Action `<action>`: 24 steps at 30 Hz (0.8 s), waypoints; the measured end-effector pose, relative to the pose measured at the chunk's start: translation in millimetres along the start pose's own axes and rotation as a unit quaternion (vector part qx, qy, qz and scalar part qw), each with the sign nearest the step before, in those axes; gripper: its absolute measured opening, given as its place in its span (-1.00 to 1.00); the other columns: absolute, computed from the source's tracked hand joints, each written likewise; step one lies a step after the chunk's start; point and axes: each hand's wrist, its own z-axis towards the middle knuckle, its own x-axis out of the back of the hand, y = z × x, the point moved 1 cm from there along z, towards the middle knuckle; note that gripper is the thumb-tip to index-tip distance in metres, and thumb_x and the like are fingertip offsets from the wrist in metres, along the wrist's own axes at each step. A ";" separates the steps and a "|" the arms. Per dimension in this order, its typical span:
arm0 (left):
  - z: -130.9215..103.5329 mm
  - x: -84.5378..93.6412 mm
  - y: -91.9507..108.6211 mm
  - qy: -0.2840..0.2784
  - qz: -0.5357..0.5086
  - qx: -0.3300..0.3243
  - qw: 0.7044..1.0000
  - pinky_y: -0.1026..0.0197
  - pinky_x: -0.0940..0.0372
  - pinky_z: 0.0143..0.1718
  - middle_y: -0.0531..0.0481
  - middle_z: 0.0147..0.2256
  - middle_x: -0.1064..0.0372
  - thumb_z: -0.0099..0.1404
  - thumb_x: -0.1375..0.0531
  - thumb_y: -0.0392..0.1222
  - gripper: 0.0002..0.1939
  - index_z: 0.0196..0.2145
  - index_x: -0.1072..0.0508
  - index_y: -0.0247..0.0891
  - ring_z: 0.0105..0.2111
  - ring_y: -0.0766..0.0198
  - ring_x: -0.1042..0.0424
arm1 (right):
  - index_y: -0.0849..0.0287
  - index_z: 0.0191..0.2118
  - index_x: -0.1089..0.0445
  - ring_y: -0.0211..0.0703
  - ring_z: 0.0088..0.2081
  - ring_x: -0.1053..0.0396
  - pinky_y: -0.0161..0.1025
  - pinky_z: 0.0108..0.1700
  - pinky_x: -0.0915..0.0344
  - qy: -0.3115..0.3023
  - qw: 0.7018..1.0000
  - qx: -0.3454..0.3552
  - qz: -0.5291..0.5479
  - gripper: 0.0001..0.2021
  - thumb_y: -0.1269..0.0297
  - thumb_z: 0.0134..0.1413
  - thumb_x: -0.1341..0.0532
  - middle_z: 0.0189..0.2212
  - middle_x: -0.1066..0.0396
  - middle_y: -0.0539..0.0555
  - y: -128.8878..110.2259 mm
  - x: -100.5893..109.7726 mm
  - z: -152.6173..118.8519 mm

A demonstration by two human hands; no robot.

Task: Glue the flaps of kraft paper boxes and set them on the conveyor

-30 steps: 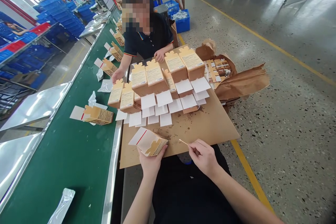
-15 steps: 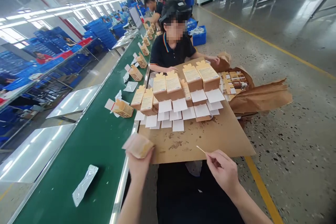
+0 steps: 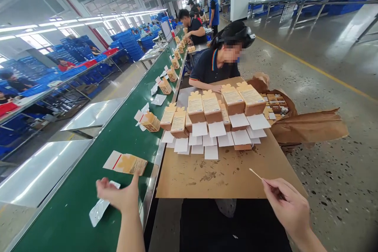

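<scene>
My left hand (image 3: 119, 197) is over the green conveyor belt (image 3: 73, 177), fingers spread, holding nothing. Its thumb is close to a tan carton (image 3: 137, 164) lying on the belt with its white flap out; whether they touch I cannot tell. Partly hidden beneath that hand is a silver pouch (image 3: 99, 212). Between thumb and fingers of my right hand (image 3: 288, 204) is a thin cotton swab (image 3: 255, 173), its tip pointing up and left, beyond the front right edge of the brown board (image 3: 189, 183). Stacked cartons (image 3: 211, 106) with white flaps stand farther back on the board.
More cartons (image 3: 164, 85) and silver pouches (image 3: 158, 99) line the belt farther away. A co-worker (image 3: 218, 63) sits behind the stack, one arm by it. Brown wrapping paper (image 3: 310, 126) surrounds more cartons at the right. A metal rail (image 3: 156, 169) edges the belt.
My left hand has moved left and laid the carton on the belt, letting go of it. My right hand still holds the swab. The co-worker's head is lowered and turned.
</scene>
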 end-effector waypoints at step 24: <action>75.7 -105.2 84.5 -0.277 0.032 0.121 0.953 -0.53 -0.45 0.41 -0.09 -0.23 -0.72 0.03 -0.51 0.28 -0.51 -0.23 -0.64 -0.10 0.14 -0.36 -0.67 | 0.05 -0.35 -0.54 -0.14 -0.41 -0.43 -0.22 -0.28 -0.38 -0.102 0.984 0.002 -0.147 -0.77 0.38 0.39 -0.26 -0.44 -0.49 0.00 47.5 -21.8 77.1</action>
